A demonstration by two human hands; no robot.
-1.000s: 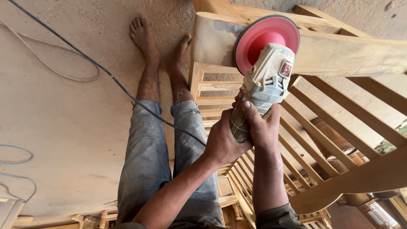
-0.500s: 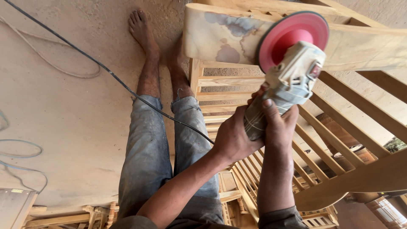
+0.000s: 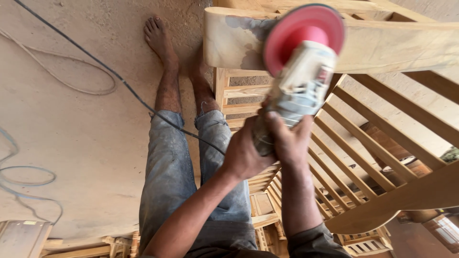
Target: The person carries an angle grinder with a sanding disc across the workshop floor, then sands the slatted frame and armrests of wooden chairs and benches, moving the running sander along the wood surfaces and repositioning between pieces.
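Black cord (image 3: 119,79) trails over dusty floor (image 3: 71,134), clear of bare feet; left hand (image 3: 244,155) and right hand (image 3: 287,141) both wrapped tight round grinder (image 3: 299,91) body for steady control; pink disc (image 3: 301,36) sits against wooden armrest (image 3: 382,45).

floor: dusty bare concrete (image 3: 71,134)
cables: black cord (image 3: 95,62) crossing it, pale wire (image 3: 71,86) looped nearby, bluish one (image 3: 24,177) at left
lower left: wooden offcuts (image 3: 28,236)
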